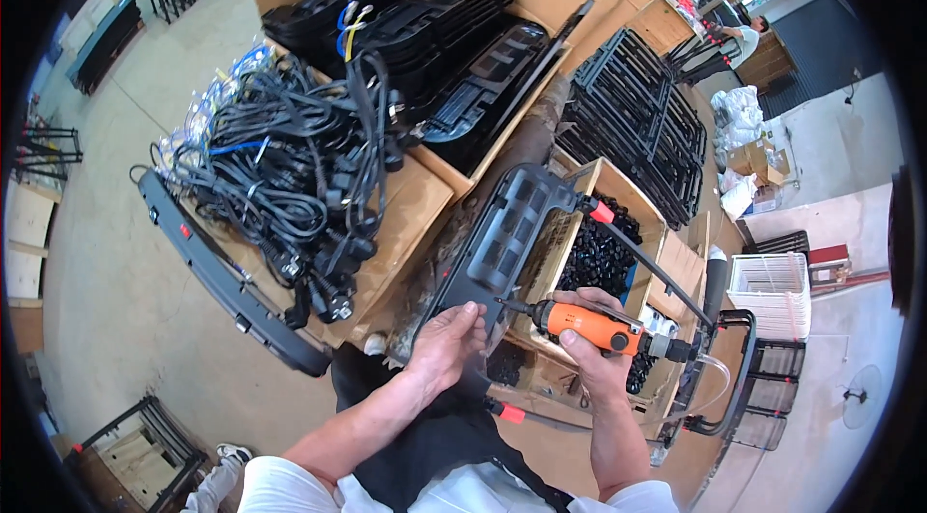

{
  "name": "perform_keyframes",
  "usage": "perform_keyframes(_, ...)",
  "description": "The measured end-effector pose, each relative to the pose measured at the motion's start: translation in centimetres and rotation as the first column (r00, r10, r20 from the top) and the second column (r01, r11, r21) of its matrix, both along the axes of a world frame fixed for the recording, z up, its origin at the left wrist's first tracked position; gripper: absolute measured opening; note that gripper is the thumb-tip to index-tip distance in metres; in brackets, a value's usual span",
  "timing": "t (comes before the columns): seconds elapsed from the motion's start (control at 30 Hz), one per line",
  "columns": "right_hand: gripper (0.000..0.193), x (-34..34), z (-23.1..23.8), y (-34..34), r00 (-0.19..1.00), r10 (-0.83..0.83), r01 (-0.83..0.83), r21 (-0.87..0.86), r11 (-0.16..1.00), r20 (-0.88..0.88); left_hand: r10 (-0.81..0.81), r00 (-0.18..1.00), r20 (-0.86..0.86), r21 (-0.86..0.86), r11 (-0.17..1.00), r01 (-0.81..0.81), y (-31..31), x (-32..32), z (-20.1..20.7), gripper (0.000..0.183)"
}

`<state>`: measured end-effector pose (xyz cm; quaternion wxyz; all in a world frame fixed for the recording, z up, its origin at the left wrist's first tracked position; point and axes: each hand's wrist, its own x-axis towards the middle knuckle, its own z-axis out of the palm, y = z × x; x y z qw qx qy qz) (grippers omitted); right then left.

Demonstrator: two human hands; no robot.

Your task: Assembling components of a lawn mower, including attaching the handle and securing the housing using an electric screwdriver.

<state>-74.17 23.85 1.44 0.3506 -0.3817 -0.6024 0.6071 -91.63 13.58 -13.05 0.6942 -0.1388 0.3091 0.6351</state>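
Note:
My right hand (601,358) is wrapped round an orange air screwdriver (591,326), with a clear hose (722,380) at its back end. The tool's thin bit points left toward my other hand. My left hand (449,349) is closed in a pinch at the near end of a long black plastic panel (512,233); whatever its fingertips hold, if anything, is too small to make out. The panel lies tilted in front of me, with a dark tube frame (657,270) with red pieces beside it.
A wooden bin (649,257) of small black parts stands right of the panel. Tangled black power cords (290,160) lie on cardboard at left, beside a curved black strip (227,291). Stacked black panels (425,30) fill a carton behind. Black frames (637,117) and another person (744,42) are farther off.

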Motion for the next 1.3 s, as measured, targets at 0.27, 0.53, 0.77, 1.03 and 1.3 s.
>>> perform_keyframes(0.27, 0.057, 5.5, -1.5, 8.4, 0.999, 0.007, -0.006, 0.016, 1.000, -0.031, 0.019, 0.986, 0.168, -0.009, 1.000, -0.018, 12.3, 5.2, 0.8, 0.025)
perform_keyframes(0.53, 0.057, 9.4, -1.8, 16.0, 1.000, -0.004, 0.004, 0.004, 1.000, 0.027, -0.017, 0.969, 0.245, -0.023, 0.999, 0.024, 20.3, 9.4, 0.5, 0.025)
perform_keyframes(0.77, 0.055, 10.9, -2.2, 20.5, 0.994, -0.005, 0.000, 0.044, 0.999, 0.113, -0.066, 0.954, 0.291, -0.044, 0.996, 0.082, 25.2, 11.7, -0.2, 0.024)
perform_keyframes(1.03, 0.055, 8.7, -2.7, 25.4, 0.996, -0.037, 0.034, 0.027, 0.999, 0.086, 0.040, 0.978, 0.205, -0.087, 0.996, -0.022, 28.7, 12.8, 0.4, 0.026)
perform_keyframes(1.3, 0.050, 5.2, -4.4, 28.2, 0.980, -0.002, -0.024, 0.125, 0.992, 0.200, -0.160, 0.987, -0.030, -0.018, 0.987, 0.159, 25.4, 12.0, -0.9, 0.021)
